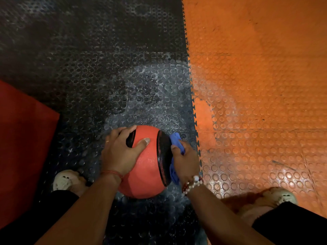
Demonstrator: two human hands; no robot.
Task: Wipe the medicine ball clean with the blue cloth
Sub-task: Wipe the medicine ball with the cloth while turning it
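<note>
A red medicine ball [147,168] with black bands rests on the dark studded floor between my feet. My left hand [120,151] lies spread over its top left, thumb on the red panel and fingers over a black band. My right hand [185,161] presses the crumpled blue cloth [175,140] against the ball's right side, next to the wide black band. Part of the cloth is hidden under the palm and reappears below it.
The black studded mat [106,76] looks wet and smeared ahead of the ball. An orange studded mat [256,76] joins it on the right. A red pad [23,138] lies at the left. My shoes [66,180] flank the ball.
</note>
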